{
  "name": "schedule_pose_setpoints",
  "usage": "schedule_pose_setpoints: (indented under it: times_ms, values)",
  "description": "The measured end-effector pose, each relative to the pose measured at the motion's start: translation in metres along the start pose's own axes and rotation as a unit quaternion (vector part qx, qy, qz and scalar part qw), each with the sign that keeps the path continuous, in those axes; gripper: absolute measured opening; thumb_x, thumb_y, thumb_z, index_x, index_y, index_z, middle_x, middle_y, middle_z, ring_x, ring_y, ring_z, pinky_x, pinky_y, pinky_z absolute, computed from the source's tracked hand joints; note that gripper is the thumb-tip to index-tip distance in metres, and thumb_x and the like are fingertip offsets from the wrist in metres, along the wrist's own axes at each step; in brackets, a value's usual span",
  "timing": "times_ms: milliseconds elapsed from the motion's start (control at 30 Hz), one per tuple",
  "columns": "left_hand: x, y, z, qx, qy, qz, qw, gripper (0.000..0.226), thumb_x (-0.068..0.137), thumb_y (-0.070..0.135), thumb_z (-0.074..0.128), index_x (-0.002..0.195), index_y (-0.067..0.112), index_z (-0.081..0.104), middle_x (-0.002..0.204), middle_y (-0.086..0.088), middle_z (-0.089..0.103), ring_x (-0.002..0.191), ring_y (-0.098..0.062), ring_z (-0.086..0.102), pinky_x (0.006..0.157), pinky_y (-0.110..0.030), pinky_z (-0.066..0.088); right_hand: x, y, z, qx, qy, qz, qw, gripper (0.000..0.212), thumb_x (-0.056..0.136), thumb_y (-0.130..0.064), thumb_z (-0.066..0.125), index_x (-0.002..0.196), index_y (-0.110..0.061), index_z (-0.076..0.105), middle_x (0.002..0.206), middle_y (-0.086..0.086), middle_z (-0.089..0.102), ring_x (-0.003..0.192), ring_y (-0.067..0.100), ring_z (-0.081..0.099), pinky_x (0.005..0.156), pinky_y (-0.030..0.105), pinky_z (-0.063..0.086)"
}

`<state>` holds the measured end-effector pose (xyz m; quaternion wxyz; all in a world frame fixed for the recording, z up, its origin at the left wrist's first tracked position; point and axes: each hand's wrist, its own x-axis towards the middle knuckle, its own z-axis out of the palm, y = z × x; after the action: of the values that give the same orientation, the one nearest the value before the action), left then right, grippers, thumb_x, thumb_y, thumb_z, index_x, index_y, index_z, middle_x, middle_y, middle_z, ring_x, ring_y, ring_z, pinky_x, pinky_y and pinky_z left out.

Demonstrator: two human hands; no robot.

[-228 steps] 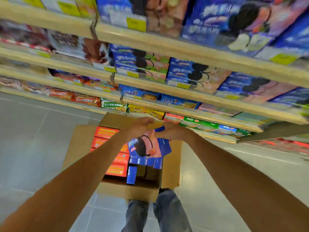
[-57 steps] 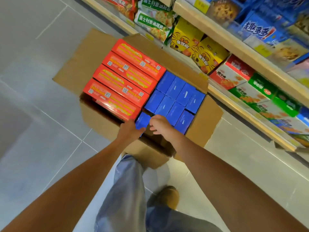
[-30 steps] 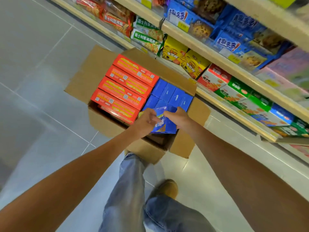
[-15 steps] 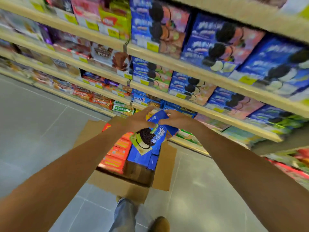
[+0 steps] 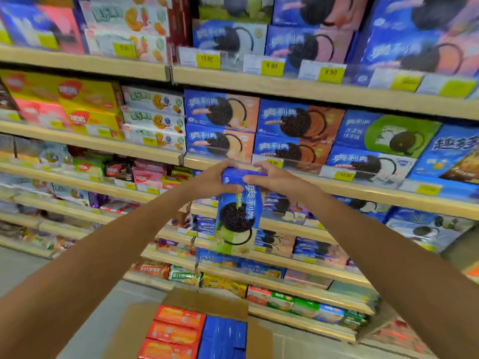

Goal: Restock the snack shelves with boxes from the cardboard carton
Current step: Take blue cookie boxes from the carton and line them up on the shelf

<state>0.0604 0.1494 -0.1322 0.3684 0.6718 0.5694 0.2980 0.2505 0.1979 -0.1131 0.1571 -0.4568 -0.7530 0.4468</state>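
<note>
1. The person is holding a blue cookie box (image 5: 237, 216) up in front of the shelves (image 5: 85, 64), near the centre of the view. Its long side is running from 12 to 6 o'clock. Its printed face is turned to the camera, showing a dark cookie above a green patch.
2. The left hand (image 5: 207, 181) is gripping the box's top end from the 9 o'clock side, with its fingers (image 5: 225, 165) curling over the top edge.
3. The right hand (image 5: 274, 180) is gripping the same end from the 3 o'clock side. Its fingers (image 5: 259, 167) are bending over the top edge and nearly meeting the left hand's.
4. Only the top end is lying between the two sets of fingers. The rest of the box is hanging toward 6 o'clock, below both hands.
5. Just behind the hands a wooden shelf edge (image 5: 363, 187) is running from 9 to 3 o'clock, with yellow price tags (image 5: 343, 175) on it.
6. Stacked cookie packs are filling that shelf from 12 to 3 o'clock of the hands. A green-fronted pack (image 5: 388, 133) is sitting at 2 o'clock.
7. At 6 o'clock of the view the cardboard carton (image 5: 207, 301) is standing open on the grey floor (image 5: 15, 268).
8. Inside it, red boxes (image 5: 178, 330) are lying on the 9 o'clock side. Blue boxes (image 5: 225, 335) are standing beside them on the 3 o'clock side, touching them.
</note>
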Motion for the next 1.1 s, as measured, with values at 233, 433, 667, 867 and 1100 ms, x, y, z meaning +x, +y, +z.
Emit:
schedule_pose_setpoints:
  times_ms: [233,433,667,867,1100]
  values:
    - [0.017,0.057,-0.074,-0.189,0.120,0.020,0.974,0.033,0.089,0.025,0.063,0.115,0.023,0.042,0.105,-0.001,0.060,0.086,-0.013,0.063,0.066,-0.023,0.057,0.008,-0.058,-0.059,-0.023,0.083,-0.025,0.996,0.075,0.083,-0.045,0.066,0.144,-0.015,0.033,0.119,0.001,0.048,0.101,0.015,0.051,0.080,0.028,0.040]
    - [0.028,0.089,-0.119,-0.334,0.215,0.064,0.916,0.023,0.090,0.027,0.061,0.104,0.018,0.046,0.100,-0.003,0.060,0.079,-0.012,0.064,0.064,-0.029,0.060,0.011,-0.091,-0.090,-0.019,0.239,-0.081,0.968,0.049,0.086,-0.034,0.066,0.125,-0.008,0.051,0.113,0.002,0.053,0.100,0.015,0.050,0.073,0.023,0.039]
    - [0.051,0.118,-0.154,-0.489,0.215,0.129,0.836,0.030,0.096,0.032,0.051,0.119,0.013,0.053,0.103,-0.001,0.066,0.090,-0.013,0.065,0.076,-0.031,0.059,0.025,-0.143,-0.125,0.131,0.314,-0.117,0.933,0.055,0.089,-0.026,0.064,0.136,-0.008,0.042,0.130,0.006,0.055,0.117,0.022,0.055,0.091,0.034,0.048]
    - [0.082,0.140,-0.190,-0.419,0.354,0.111,0.829,0.026,0.092,0.029,0.058,0.102,0.021,0.035,0.108,-0.008,0.056,0.085,-0.020,0.061,0.071,-0.035,0.056,0.057,-0.193,-0.148,0.139,0.337,-0.141,0.920,0.046,0.089,-0.028,0.065,0.125,-0.012,0.040,0.112,0.003,0.050,0.100,0.019,0.054,0.093,0.044,0.051]
    - [0.123,0.123,-0.232,-0.185,0.463,0.057,0.865,0.055,0.075,0.059,0.062,0.105,0.013,0.054,0.116,-0.015,0.058,0.100,-0.032,0.061,0.086,-0.050,0.053,0.111,-0.215,-0.163,0.127,0.354,-0.134,0.917,0.044,0.087,-0.023,0.064,0.123,-0.009,0.044,0.114,0.012,0.054,0.093,0.022,0.052,0.079,0.036,0.049]
